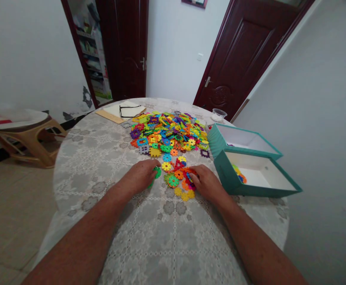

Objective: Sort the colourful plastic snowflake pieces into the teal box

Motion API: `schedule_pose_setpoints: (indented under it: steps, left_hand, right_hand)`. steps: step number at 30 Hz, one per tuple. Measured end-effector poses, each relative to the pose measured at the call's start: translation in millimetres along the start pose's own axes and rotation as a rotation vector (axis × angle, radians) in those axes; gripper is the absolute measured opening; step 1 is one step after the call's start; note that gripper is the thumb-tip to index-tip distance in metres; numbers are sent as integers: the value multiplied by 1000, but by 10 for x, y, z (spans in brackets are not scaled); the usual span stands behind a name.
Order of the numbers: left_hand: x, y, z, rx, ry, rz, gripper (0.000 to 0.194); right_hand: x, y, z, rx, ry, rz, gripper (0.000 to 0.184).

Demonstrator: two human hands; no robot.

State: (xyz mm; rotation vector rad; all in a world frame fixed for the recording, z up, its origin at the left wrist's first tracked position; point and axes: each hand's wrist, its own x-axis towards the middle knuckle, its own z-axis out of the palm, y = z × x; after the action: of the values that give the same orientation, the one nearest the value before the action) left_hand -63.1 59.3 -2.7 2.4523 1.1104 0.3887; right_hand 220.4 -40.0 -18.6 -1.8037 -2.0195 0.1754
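Note:
A big heap of colourful plastic interlocking discs [169,132] lies on a round table with a lace cloth [167,237]. My left hand [141,174] rests closed over a green disc [157,172] at the heap's near edge. My right hand [207,183] is curled on a small cluster of orange, red and yellow discs [181,180] joined together just in front of the heap. A few loose discs lie between my hands.
Two teal box halves stand to the right: the nearer one [229,180] holds a few discs, the farther one [217,142] looks bare inside. A small clear cup [219,114], a wooden board with cloth [121,111] and a stool [30,136] lie beyond.

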Motion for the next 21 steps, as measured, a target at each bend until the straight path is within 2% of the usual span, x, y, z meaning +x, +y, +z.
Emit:
schedule_pose_setpoints:
  steps: [4,11,17,21]
  left_hand:
    - [-16,34,-32,-58,-11,-8,35]
    - [-34,53,-76,-54,-4,-46,37]
    - [-18,7,-29,16,27,-37,33]
    - [-15,-53,23,39,61,-11,33]
  right_hand:
    - [7,0,-5,119,27,36,23]
    - [19,28,23,245,220,68,23]
    - [11,-70,21,430,251,186,21]
    - [6,-116,22,505,246,190,18]
